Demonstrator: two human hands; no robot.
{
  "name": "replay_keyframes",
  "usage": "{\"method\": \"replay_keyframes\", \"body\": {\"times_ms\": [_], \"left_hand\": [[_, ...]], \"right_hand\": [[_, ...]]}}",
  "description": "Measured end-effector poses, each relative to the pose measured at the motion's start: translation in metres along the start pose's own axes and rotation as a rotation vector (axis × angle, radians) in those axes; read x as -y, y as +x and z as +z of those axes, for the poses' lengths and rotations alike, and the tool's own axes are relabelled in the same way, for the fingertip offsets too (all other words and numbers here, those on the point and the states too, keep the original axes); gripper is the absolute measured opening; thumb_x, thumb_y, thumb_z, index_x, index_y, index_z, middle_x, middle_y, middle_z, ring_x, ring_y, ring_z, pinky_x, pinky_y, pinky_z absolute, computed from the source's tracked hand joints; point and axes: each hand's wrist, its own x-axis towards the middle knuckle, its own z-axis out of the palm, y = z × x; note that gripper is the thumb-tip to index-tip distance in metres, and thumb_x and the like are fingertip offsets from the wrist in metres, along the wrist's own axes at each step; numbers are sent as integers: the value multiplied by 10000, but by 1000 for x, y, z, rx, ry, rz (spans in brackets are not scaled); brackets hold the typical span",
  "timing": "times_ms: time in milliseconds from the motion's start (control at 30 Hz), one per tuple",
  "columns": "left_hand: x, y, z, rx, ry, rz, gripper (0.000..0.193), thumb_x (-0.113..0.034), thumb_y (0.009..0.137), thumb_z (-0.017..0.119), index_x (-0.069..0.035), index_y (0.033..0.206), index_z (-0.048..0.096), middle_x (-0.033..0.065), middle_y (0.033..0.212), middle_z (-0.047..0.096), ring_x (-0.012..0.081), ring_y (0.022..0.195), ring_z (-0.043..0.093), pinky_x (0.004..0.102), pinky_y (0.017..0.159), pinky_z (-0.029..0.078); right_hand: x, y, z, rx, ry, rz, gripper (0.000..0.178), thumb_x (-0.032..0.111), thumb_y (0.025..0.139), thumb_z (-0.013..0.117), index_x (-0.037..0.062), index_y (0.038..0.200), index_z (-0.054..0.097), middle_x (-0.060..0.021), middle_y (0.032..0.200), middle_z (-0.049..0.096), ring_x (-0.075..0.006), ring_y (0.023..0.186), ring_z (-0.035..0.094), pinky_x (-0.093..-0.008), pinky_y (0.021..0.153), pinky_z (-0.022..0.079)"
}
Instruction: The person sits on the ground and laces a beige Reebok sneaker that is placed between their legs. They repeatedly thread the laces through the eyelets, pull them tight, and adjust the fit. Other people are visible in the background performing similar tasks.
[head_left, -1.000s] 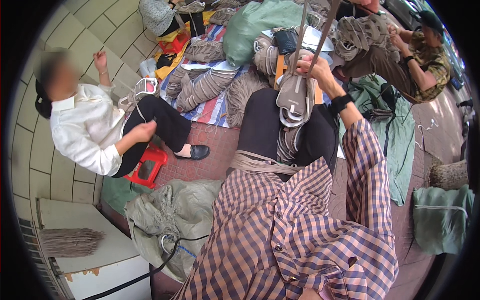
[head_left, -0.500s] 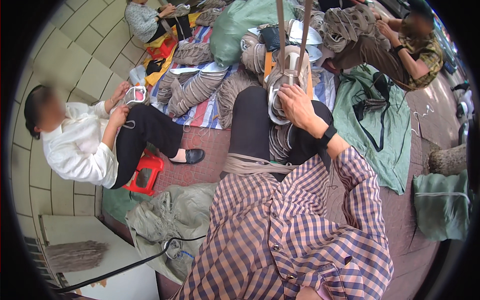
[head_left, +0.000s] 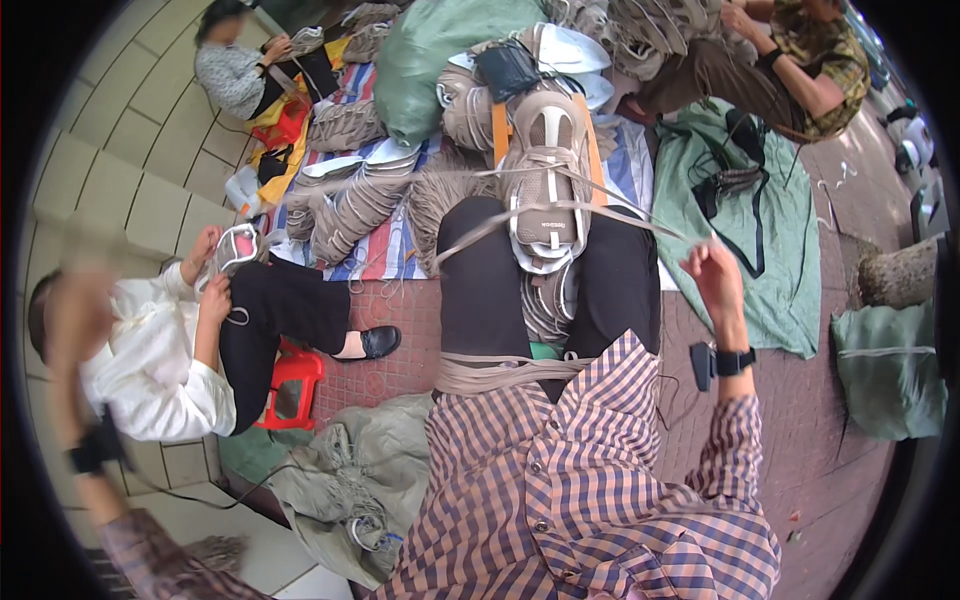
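Observation:
A taupe-and-white sneaker [head_left: 548,170] rests toe away on a stand with orange side strips [head_left: 501,135], between my knees. Its long flat shoelace [head_left: 620,215] stretches in loose strands over the shoe to both sides. Off to the right, my right hand [head_left: 716,278] is raised, its fingers closed at the end of a strand. Far out at the left edge, my left hand [head_left: 82,275] is smeared by motion. Its fingers cannot be made out, nor whether it holds the faint strand running leftward. A bundle of spare laces [head_left: 500,372] lies across my lap.
At the left a person in white [head_left: 165,350] handles another shoe; two more people sit farther off. Stacked shoe uppers [head_left: 365,210] lie on a striped sheet beside a green sack [head_left: 440,70]. A green cloth [head_left: 740,250] covers ground at the right.
My right hand has left the shoe's heel and moved right. My left arm has swung in at the far left. The laces, upright before, now spread sideways across the shoe.

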Motion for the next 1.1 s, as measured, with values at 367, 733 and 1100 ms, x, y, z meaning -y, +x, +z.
{"method": "replay_keyframes", "body": {"times_ms": [367,733,1100], "left_hand": [[-82,-53,445,212,-422,389,406,-172,880,614,-38,1260,565,163,1248,563,309,1206,521,386,1045,380],[-135,-28,469,154,-274,693,148,11,795,630,-35,915,556,88,814,550,293,789,566,383,689,442],[-129,-24,448,529,-327,341,82,-51,805,595,-31,885,599,87,674,586,207,609,600,336,567,453]], "right_hand": [[1,8,85,0,-1001,-215,271,214,946,577,20,1127,632,-153,958,665,-264,875,655,-344,782,501],[-13,70,132,174,-807,81,260,257,955,591,13,997,671,-25,611,561,-106,585,532,-288,559,416],[-10,66,121,82,-1161,-185,198,203,922,587,31,950,680,-103,618,583,-245,547,561,-358,570,456]]}}
